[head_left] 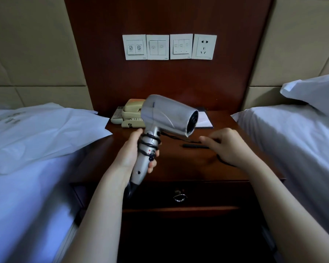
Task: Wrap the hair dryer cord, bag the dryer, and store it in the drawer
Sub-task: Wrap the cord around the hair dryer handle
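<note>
- The left hand point(137, 154) is wrapped round the handle of the dryer point(167, 114), thumb on the near side and fingertips showing on the right. It holds the dryer up above the worktop point(179, 168) with the nozzle pointing right.
- The black cord point(150, 141) lies in several turns round the upper handle, partly under the left fingers. How many turns there are is hard to count.
- More cord leaves from under the barrel and runs right toward the right hand point(228, 147).
- The right hand hovers over the worktop with its fingers curled. It is blurred, but it looks to be pinching the cord: a dark streak reaches its fingertips and a loop shows below its wrist. The plug cannot be made out.
- The base of the handle, where the cord comes out, is half hidden by the left wrist.
- The drawer point(179, 196) sits under the worktop with its front closed and a ring pull at the middle. The wood below it is lost in shadow.
- A white bag point(46, 128) lies flat on the left bed point(27, 186), one corner overhanging the worktop; its print is unreadable.
- Behind the dryer are a beige phone point(130, 114), largely hidden, a remote point(117, 115) beside it, and a notepad point(204, 120) partly hidden by the nozzle.
- On the wood panel above are three switch plates point(158, 46) and a socket point(204, 46).
- The right bed point(292, 139) and its pillow point(315, 92) are cut off at the edge.
</note>
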A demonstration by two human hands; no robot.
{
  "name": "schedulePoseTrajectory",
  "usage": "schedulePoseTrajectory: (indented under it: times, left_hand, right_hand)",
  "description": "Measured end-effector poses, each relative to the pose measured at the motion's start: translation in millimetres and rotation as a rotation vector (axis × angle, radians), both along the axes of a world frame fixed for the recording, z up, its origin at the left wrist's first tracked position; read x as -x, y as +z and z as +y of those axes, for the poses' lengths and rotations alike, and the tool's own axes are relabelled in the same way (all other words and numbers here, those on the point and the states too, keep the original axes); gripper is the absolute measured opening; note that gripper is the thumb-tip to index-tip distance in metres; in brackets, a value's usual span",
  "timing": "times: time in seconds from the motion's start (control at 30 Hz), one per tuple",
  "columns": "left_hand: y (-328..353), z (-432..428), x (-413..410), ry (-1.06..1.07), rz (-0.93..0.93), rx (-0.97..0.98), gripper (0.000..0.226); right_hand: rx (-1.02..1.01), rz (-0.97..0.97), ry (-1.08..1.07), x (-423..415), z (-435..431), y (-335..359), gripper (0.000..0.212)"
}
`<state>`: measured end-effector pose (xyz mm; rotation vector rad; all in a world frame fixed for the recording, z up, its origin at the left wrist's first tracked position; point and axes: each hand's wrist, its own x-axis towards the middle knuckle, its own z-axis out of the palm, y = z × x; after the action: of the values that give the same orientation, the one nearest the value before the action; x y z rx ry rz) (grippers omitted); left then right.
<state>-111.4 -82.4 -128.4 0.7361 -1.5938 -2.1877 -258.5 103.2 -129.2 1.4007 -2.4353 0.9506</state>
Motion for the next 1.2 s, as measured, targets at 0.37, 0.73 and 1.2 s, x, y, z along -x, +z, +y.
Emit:
schedulePoseTrajectory:
  times: [0.37,0.73,1.2]
  left_hand:
    - [-15,1,-6,0.283,-0.092,-0.009,0.055]
    - [-7,19,-18,0.045,-0.080,0.510,0.048]
    - [-10,41,-11,-0.012,-0.330,0.865,0.037]
  right_hand:
    - [-0.316,0.275,0.191,-77,-12,28,0.024]
    - [-0.207,0.306,0.231,-82,-15,33,0.022]
    - [-0.148,0.212,0.293,-93,-16,41,0.020]
